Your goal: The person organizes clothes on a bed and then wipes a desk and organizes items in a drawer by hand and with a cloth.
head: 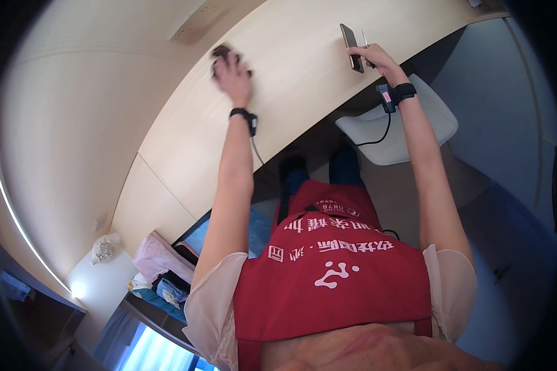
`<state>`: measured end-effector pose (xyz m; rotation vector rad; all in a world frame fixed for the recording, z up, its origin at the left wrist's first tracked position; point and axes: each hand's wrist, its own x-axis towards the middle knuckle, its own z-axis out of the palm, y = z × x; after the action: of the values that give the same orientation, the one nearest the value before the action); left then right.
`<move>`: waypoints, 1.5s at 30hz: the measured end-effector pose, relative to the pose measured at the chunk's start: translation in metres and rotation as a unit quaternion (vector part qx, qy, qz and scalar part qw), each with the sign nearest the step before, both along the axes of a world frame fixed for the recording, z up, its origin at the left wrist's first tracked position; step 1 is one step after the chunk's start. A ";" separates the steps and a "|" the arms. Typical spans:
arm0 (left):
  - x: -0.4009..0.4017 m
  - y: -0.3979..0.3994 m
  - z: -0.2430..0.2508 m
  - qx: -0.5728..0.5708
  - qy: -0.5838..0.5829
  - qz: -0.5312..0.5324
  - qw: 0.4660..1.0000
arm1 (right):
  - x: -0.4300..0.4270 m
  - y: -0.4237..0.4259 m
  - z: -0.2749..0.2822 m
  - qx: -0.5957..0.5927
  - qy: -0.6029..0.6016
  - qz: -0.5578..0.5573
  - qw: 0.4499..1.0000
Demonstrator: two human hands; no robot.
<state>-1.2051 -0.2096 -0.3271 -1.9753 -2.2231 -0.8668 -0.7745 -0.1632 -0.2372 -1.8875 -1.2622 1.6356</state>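
Note:
My left hand is over the back edge of the pale wooden desk, its fingers closed around a dark brown object; motion blur hides what that object is. Near the front edge of the desk, my right hand grips a smartphone by its side, the phone tilted up on edge. A thin, light-coloured stick-like item shows beside the phone at the same hand; its kind cannot be told. Both wrists wear black straps with small cabled devices.
A white chair stands under the desk's front edge at the right. Folded clothes are piled at the lower left, near a white ornament. A wall with a mounted panel borders the desk's far side.

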 end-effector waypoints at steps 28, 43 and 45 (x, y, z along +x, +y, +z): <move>0.222 -0.147 0.065 -0.204 0.036 -0.350 0.913 | -0.087 0.051 0.003 0.266 -0.209 0.288 0.896; 0.285 -0.106 0.028 -0.160 -0.005 -0.416 0.895 | 0.213 -0.114 0.040 0.093 0.024 0.086 0.992; 0.298 -0.098 0.046 -0.189 0.002 -0.466 0.864 | 0.157 -0.112 0.028 0.168 0.009 0.059 0.984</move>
<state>-0.9073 -0.3081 -0.2812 -3.2984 -1.3927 -0.4268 -0.6179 -0.2755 -0.2090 -1.6161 -1.5570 1.3834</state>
